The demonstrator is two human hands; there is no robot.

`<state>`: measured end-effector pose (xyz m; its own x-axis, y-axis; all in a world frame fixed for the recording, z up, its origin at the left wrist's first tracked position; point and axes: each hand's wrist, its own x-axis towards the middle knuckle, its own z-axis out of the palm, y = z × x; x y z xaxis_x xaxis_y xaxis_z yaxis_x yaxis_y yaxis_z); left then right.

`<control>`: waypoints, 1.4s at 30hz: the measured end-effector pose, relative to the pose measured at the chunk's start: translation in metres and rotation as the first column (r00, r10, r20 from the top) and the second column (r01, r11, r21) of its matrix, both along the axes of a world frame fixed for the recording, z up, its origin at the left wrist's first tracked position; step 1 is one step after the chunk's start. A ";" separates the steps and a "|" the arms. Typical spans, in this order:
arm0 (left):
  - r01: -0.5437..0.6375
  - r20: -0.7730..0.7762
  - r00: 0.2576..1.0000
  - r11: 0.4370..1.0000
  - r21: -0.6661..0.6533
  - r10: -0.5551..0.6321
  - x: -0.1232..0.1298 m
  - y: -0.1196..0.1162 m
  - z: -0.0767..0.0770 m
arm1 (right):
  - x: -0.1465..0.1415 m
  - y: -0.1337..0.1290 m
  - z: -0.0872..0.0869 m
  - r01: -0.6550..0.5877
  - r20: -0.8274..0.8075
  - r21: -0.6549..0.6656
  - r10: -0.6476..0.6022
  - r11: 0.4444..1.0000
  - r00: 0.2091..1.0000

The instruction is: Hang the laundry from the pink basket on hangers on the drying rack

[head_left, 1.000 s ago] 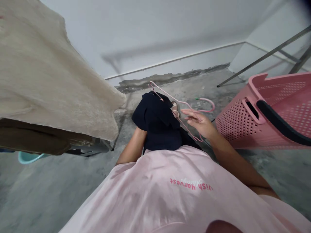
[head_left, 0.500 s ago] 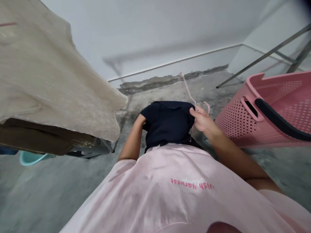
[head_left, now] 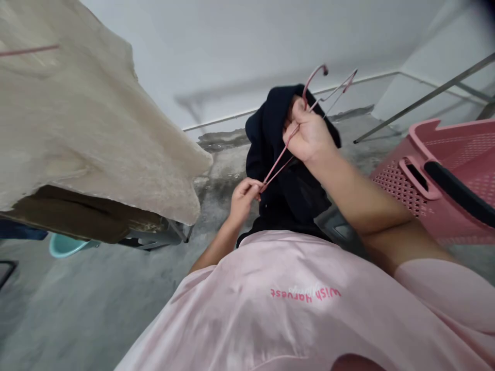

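My right hand [head_left: 309,133] is closed round a pink wire clothes hanger [head_left: 275,165], near the base of its hook. One end of the hanger points up and right. At the other end, my left hand [head_left: 245,197] pinches the narrow corner between thumb and fingers. A dark navy garment [head_left: 266,136] hangs bunched behind and around my right hand, its lower part falling towards my lap. Whether my right fingers also grip the cloth is hidden.
To the right stands a pink perforated laundry basket [head_left: 392,186] with a dark handle. A beige cloth [head_left: 154,149] hangs at the left, above a turquoise basin [head_left: 64,246] on the concrete floor. A metal leg [head_left: 410,108] slants near the wall.
My right hand has risen with the hanger and garment. My left hand has come out from the garment and now pinches the hanger's corner. The view has shifted slightly left.
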<state>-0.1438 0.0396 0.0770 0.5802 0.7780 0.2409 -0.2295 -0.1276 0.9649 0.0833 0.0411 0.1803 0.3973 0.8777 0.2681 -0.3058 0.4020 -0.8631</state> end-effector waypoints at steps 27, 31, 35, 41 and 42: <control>-0.339 0.003 0.941 0.941 -0.022 0.339 0.031 0.071 -0.033 | -0.009 -0.046 0.055 -0.041 -0.207 0.182 0.079 0.982 0.975; -0.400 0.275 0.877 0.916 -0.039 0.395 -0.006 0.112 0.033 | 0.035 -0.050 0.033 -0.093 -0.182 -0.021 0.088 0.995 0.979; -0.446 0.328 0.859 0.889 0.104 0.393 -0.025 0.126 0.102 | 0.047 -0.061 -0.012 -0.263 -0.206 -0.270 0.211 0.926 0.956; -0.198 0.146 0.972 0.975 0.101 0.182 -0.005 0.108 0.134 | 0.033 -0.088 -0.070 -0.227 -0.190 -0.393 0.163 0.891 0.968; -0.159 0.088 0.985 0.983 0.097 0.150 -0.002 0.105 0.135 | 0.032 -0.094 -0.073 -0.196 -0.174 -0.367 0.139 0.910 0.975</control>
<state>-0.1454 0.1446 0.2117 0.4306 0.8252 0.3655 -0.2750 -0.2658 0.9240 0.1157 -0.0533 0.1074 0.2444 0.9586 -0.1460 -0.4695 -0.0148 -0.8828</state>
